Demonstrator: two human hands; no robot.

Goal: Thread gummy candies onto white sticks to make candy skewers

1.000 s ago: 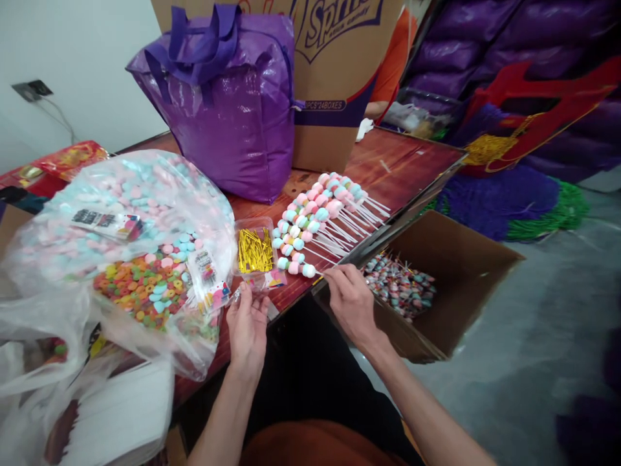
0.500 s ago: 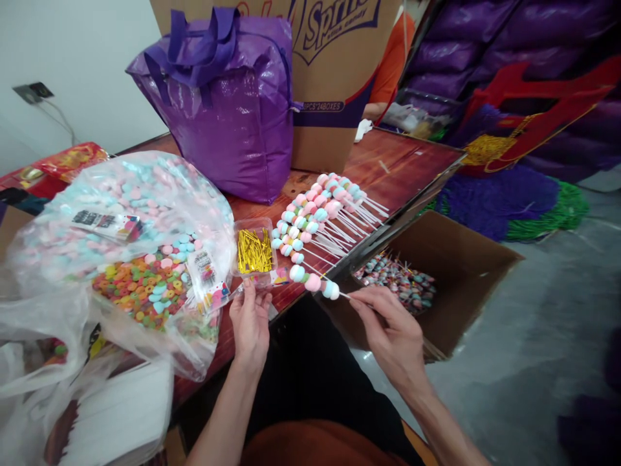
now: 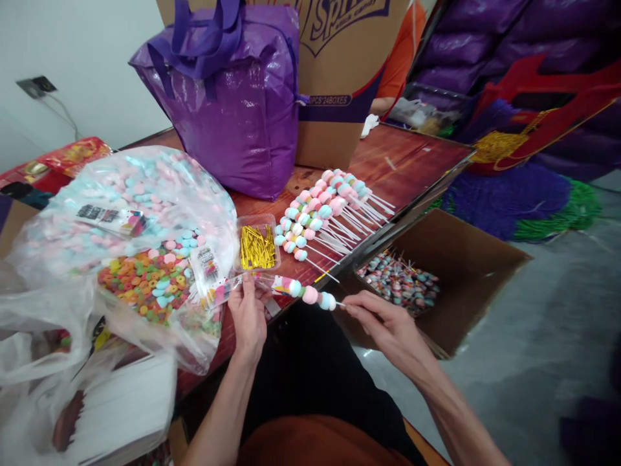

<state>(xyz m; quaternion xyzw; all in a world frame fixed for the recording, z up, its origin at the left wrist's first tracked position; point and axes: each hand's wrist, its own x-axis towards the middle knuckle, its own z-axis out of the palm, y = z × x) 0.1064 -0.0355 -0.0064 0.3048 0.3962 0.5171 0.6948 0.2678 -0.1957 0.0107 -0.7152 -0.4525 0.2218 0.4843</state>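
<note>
My right hand (image 3: 376,317) pinches the white stick of a candy skewer (image 3: 310,294) strung with pink and blue sweets. Its far tip meets the mouth of a clear printed wrapper (image 3: 264,282), which my left hand (image 3: 248,310) grips between thumb and fingers. Just beyond my left hand, a clear plastic box (image 3: 277,255) holds gold twist ties (image 3: 257,246). A row of more candy skewers (image 3: 320,207) lies on the table, sticks pointing right. To the left, a large clear bag (image 3: 121,188) contains pink and blue sweets and ring-shaped gummies (image 3: 140,285), with printed wrappers (image 3: 206,272) lying on it.
A purple zip bag (image 3: 233,116) and a cardboard carton (image 3: 334,136) stand at the table's back. Below the right edge, an open cardboard box (image 3: 466,278) holds wrapped skewers (image 3: 400,278). White sticks (image 3: 123,414) lie at lower left. Behind the carton shows another person's orange sleeve (image 3: 395,61).
The skewer's tip has moved left and down from beside the row to the wrapper's mouth. My left hand has raised the wrapper slightly, and its opening now surrounds the end sweet.
</note>
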